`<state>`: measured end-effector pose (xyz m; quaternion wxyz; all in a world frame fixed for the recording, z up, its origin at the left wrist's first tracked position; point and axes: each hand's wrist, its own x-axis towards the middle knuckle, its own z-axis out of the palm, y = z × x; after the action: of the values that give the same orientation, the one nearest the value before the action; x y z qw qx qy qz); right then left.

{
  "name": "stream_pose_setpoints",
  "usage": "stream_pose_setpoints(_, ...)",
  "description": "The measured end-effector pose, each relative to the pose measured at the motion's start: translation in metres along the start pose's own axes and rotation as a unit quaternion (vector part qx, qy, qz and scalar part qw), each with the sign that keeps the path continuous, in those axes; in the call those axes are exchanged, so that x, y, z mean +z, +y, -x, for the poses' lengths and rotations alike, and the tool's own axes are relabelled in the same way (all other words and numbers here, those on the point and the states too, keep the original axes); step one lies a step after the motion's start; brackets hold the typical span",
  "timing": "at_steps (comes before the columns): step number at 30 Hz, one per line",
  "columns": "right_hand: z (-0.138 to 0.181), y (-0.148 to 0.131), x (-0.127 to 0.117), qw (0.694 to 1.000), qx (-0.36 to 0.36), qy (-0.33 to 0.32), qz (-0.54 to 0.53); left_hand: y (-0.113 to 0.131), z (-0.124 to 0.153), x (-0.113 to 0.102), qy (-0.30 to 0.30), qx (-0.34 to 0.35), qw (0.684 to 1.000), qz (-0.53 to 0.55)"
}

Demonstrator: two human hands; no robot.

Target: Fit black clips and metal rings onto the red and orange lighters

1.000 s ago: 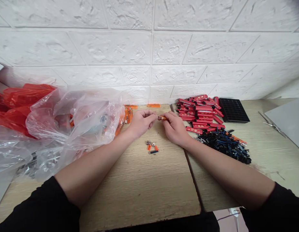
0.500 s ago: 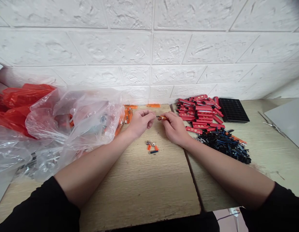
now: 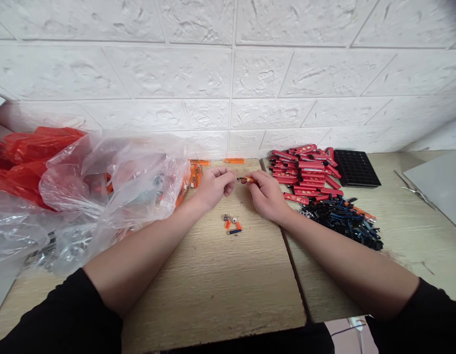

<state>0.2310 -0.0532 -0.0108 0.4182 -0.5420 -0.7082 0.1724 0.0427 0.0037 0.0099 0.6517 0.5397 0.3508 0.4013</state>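
My right hand (image 3: 266, 196) is closed around a small orange lighter (image 3: 246, 180), its metal-and-dark end pointing left out of the fingers. Just left of that end is my left hand (image 3: 215, 187), its thumb and fingers curled together in a pinch. Whatever the pinch holds, if anything, is hidden. Below the hands lie a few small metal pieces (image 3: 230, 218), orange bits (image 3: 238, 225) and a short dark blue rod (image 3: 234, 231). Beyond my left hand, several orange lighter bodies (image 3: 196, 174) lie in a heap, with another orange body (image 3: 233, 161) near the wall.
Crumpled clear plastic bags (image 3: 132, 182) and a red bag (image 3: 32, 162) crowd the left. To the right are a pile of red lighters (image 3: 309, 172), a heap of black and blue small parts (image 3: 346, 221), a black grid tray (image 3: 356, 168) and metal tweezers (image 3: 415, 189).
Both hands stay almost in place. The lighter's end has shifted very slightly to the left, toward my left fingers.
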Motion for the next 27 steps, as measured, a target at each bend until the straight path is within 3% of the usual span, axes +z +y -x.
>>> stream_pose_setpoints(11,-0.0001,-0.0011,-0.0009,1.000,-0.002,-0.009,0.000,0.0007,0.0018,-0.0002,-0.003,0.011,1.000,0.023)
stream_pose_setpoints(27,-0.0002,-0.0035,-0.0025,1.000,-0.001,-0.017,-0.014,0.0051,0.0049,0.0049,0.006,-0.004,0.998,-0.059)
